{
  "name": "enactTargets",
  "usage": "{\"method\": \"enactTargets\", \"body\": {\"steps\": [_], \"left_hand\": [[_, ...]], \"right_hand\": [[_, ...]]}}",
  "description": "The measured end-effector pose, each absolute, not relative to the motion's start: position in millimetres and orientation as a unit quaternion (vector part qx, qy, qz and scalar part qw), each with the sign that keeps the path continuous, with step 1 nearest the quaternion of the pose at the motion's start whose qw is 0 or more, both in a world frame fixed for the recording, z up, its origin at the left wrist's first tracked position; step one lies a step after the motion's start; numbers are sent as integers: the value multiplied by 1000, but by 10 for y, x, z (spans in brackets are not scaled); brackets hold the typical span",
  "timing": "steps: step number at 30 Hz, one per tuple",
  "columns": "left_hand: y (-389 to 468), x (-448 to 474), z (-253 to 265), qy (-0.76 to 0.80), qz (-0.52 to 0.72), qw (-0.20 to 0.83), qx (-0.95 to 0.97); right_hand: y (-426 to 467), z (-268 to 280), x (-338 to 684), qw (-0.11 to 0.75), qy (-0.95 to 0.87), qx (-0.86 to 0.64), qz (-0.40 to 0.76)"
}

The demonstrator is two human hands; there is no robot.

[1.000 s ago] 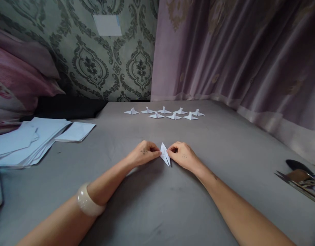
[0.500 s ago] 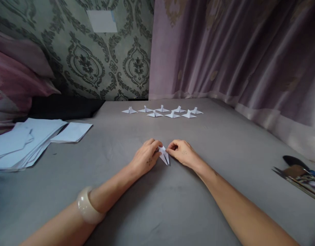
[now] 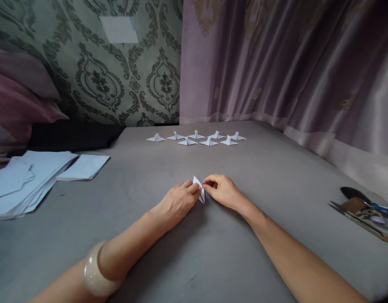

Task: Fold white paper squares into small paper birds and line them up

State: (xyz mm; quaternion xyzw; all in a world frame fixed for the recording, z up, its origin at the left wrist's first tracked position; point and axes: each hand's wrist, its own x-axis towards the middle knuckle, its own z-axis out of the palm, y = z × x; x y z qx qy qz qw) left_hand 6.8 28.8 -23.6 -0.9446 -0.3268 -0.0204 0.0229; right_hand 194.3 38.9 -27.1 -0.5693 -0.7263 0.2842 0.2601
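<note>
A small folded white paper [image 3: 197, 184], pointed at its top and bottom ends, lies between my hands at the middle of the grey surface. My left hand [image 3: 180, 200] is closed over its left side, fingertips pressing on it. At its right edge, my right hand [image 3: 224, 191] pinches the paper between thumb and index finger. The fingers cover the middle of the paper. Farther back, several folded white paper figures [image 3: 209, 142] with spread points and a raised middle stand in two rows.
A stack of white paper sheets [image 3: 39, 181] and a smaller pile of paper [image 3: 84, 167] lie at left, near a black cloth [image 3: 74, 135]. Scissors and other tools [image 3: 354, 219] sit at right. A patterned wall [image 3: 127, 71] and purple curtain [image 3: 244, 63] stand behind.
The paper's two split lower points now sit closer together, and an upper point shows above my left fingers. My left fingers have moved farther over the paper. The view has shifted slightly.
</note>
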Motion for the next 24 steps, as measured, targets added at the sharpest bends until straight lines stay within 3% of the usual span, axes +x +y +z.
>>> {"method": "enactTargets", "body": {"steps": [8,17,21,24], "left_hand": [[263,57,-161,-326,-39,2,-945],[176,106,-82,-326,17,6,-945],[137,134,-52,-335,16,-2,-942],[202,93,-115,-345,-62,-49,-935]], "right_hand": [[402,-332,1921,260,-739,-579,227],[440,-228,1961,265,-680,-584,356],[419,-282,1921,256,-697,-599,300],[405,-312,1891,250,-713,-603,256]]}}
